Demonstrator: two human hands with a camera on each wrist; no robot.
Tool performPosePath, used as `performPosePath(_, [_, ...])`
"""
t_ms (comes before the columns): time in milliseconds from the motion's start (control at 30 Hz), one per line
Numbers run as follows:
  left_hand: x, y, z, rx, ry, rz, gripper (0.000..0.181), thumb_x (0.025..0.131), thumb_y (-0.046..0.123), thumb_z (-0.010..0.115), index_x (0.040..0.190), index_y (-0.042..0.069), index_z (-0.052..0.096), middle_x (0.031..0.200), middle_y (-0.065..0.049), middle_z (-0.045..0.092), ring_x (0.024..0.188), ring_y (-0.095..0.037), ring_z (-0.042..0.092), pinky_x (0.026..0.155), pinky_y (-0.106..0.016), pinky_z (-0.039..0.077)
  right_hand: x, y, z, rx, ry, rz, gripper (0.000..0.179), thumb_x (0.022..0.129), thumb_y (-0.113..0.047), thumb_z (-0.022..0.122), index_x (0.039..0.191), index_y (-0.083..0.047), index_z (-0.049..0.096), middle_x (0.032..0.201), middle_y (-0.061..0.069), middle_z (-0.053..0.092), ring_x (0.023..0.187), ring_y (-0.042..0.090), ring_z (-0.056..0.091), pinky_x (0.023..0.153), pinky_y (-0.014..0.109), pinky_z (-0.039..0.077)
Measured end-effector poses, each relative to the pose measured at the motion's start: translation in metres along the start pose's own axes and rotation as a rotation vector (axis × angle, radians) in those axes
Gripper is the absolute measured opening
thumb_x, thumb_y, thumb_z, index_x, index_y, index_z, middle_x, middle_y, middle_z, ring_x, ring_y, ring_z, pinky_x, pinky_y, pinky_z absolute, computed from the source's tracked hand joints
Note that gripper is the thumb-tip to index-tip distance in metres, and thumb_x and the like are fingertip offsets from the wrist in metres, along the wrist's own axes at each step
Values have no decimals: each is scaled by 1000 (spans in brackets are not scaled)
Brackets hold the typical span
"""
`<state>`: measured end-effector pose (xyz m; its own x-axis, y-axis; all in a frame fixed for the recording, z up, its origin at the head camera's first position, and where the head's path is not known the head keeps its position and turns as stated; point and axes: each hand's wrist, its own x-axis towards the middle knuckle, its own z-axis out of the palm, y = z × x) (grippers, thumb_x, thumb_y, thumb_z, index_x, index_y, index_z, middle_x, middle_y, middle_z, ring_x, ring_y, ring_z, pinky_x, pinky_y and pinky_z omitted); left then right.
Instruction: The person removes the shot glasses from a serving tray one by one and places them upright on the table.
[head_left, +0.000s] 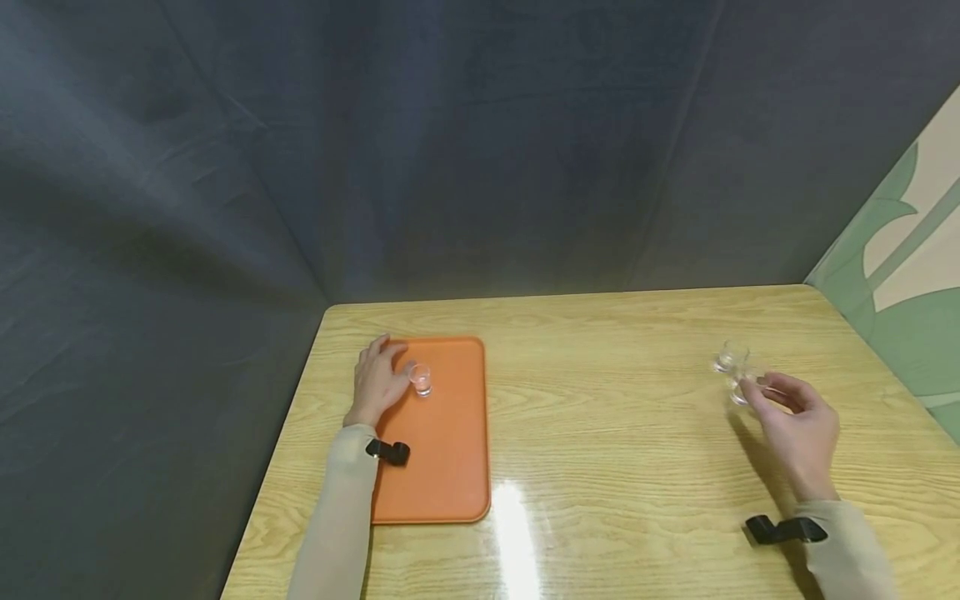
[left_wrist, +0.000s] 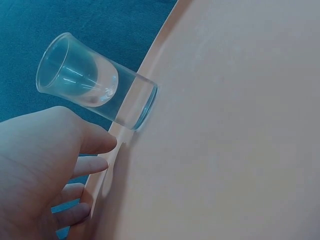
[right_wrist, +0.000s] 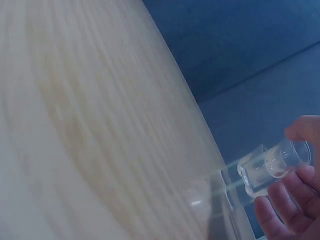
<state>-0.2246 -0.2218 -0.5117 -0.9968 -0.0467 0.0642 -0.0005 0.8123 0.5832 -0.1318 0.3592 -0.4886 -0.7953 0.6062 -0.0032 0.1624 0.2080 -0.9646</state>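
On the orange tray [head_left: 442, 475] stands a small clear shot glass [head_left: 422, 381] with a thick base, upright. My left hand [head_left: 378, 383] is beside it over the tray's left side, thumb nearest the glass. In the left wrist view, the fingers of my left hand [left_wrist: 45, 165] are loosely spread and a gap shows between thumb and glass. Far to the right, my right hand [head_left: 798, 421] pinches a second clear shot glass [right_wrist: 287, 157] near its rim between thumb and fingers. Another clear glass [head_left: 729, 357] is just beyond it, slightly blurred.
Both trays and glasses share a light wood table [head_left: 600, 458]; the tray lies near its left edge. A dark cloth [head_left: 487, 150] hangs behind and along the left. On the right is a wall with green leaf shapes [head_left: 922, 342].
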Motion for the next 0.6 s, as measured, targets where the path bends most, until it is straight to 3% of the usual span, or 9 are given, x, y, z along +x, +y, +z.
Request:
performPosePath(167, [-1, 0, 0, -3, -4, -5, 49, 104, 31, 63, 145, 5, 64, 169, -20, 37, 156, -44, 32, 126, -64, 27, 5, 3, -7, 30, 7, 57, 23, 89, -17, 86, 107, -23, 73, 91, -27, 71, 82, -14, 68, 62, 6, 52])
performPosePath(600, [0, 0, 1, 0, -2, -3, 49, 104, 32, 62, 145, 5, 64, 170, -20, 36, 157, -44, 30, 127, -62, 25, 9, 15, -13, -47, -52, 41, 24, 92, -20, 84, 107, -28, 67, 91, -31, 65, 78, -19, 64, 66, 3, 52])
